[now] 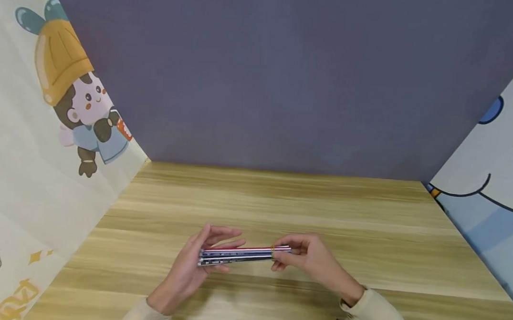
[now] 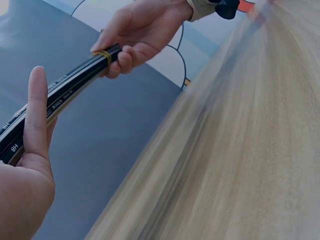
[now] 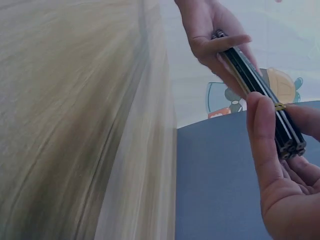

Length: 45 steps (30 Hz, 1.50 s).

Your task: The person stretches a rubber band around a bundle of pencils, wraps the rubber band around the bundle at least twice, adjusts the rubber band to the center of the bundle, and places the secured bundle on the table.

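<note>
A bundle of striped HB pencils [image 1: 239,254] is held level above the table, running between both hands. A thin yellow rubber band [image 2: 106,55] circles it near its right end. My right hand [image 1: 306,253] pinches the bundle at the band between thumb and fingers. At the other end, my left hand [image 1: 192,260] supports the pencils against its palm, its fingers extended rather than curled round them. One straight left finger [image 2: 36,110] crosses in front of the pencils in the left wrist view. The grouped pencil ends [image 3: 292,149] stick out past the right fingers.
Beneath the hands spreads a wood-grain table [image 1: 280,204]. A dark grey-blue panel [image 1: 264,84] rises at its back edge. Light sheets with cartoon figures flank it, a child in a yellow hat [image 1: 63,56] on the left one.
</note>
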Each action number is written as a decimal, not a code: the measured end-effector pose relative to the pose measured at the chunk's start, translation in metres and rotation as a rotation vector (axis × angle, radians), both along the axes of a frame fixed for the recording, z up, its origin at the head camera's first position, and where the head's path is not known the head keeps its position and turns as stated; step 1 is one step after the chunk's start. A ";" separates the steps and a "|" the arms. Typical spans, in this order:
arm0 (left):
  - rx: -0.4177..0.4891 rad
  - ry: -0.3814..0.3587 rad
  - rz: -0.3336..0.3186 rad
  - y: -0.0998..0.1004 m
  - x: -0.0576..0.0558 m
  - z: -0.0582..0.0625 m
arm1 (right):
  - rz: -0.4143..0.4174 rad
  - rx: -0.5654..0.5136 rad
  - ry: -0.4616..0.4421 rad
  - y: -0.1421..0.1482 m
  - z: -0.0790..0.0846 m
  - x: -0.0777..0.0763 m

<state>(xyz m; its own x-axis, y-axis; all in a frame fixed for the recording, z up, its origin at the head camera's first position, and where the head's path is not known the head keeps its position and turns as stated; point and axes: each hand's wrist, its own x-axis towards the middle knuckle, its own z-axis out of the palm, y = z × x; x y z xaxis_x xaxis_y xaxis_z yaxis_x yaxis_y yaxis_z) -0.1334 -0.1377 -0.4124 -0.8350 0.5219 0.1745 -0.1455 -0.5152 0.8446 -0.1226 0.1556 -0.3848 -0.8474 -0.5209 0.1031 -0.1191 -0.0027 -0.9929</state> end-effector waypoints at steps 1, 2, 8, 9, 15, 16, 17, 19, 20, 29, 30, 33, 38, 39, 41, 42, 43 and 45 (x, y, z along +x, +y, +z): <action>0.008 0.001 0.000 -0.001 0.000 -0.001 | 0.003 -0.003 0.006 -0.002 0.000 0.000; 0.017 0.004 -0.002 -0.002 0.000 -0.001 | 0.005 -0.005 0.013 -0.003 0.001 0.000; 0.015 0.003 -0.008 -0.001 0.001 -0.004 | -0.011 -0.018 0.032 -0.004 0.002 0.003; 0.015 0.002 -0.007 -0.001 0.001 -0.004 | -0.017 -0.023 0.042 -0.005 0.001 0.003; 0.026 -0.039 -0.016 0.000 0.002 -0.003 | -0.051 -0.079 0.154 -0.007 -0.003 0.005; 0.026 -0.050 -0.015 -0.001 0.002 -0.002 | -0.053 -0.088 0.169 -0.008 -0.004 0.005; 0.024 -0.059 -0.012 -0.001 0.003 -0.002 | -0.054 -0.095 0.184 -0.010 -0.004 0.005; 0.023 -0.058 -0.004 -0.002 0.004 -0.001 | -0.068 -0.089 0.190 -0.011 -0.005 0.006; 0.022 -0.055 0.000 -0.001 0.005 -0.001 | -0.077 -0.079 0.184 -0.012 -0.006 0.007; -0.054 -0.040 -0.014 0.009 0.008 0.001 | -0.037 0.075 0.091 -0.015 -0.007 0.015; -0.052 -0.046 -0.011 0.008 0.007 0.001 | -0.043 0.086 0.076 -0.015 -0.006 0.014; -0.023 -0.061 -0.022 0.007 0.007 0.001 | -0.057 0.130 0.068 -0.009 -0.002 0.012; 0.004 -0.048 0.004 0.003 0.007 0.002 | -0.053 0.147 0.105 -0.002 0.003 0.007; 0.002 -0.044 0.014 0.003 0.007 0.002 | -0.046 0.135 0.113 -0.002 0.004 0.007; -0.009 -0.032 0.019 0.005 0.008 0.002 | -0.031 0.120 0.127 -0.003 0.003 0.008; -0.013 -0.027 0.014 0.006 0.009 0.002 | -0.025 0.125 0.140 -0.004 0.003 0.010; -0.018 -0.014 0.007 0.008 0.010 0.002 | -0.019 0.136 0.152 -0.006 0.003 0.011; -0.020 0.006 -0.004 0.011 0.011 0.002 | -0.022 0.170 0.165 -0.009 0.002 0.013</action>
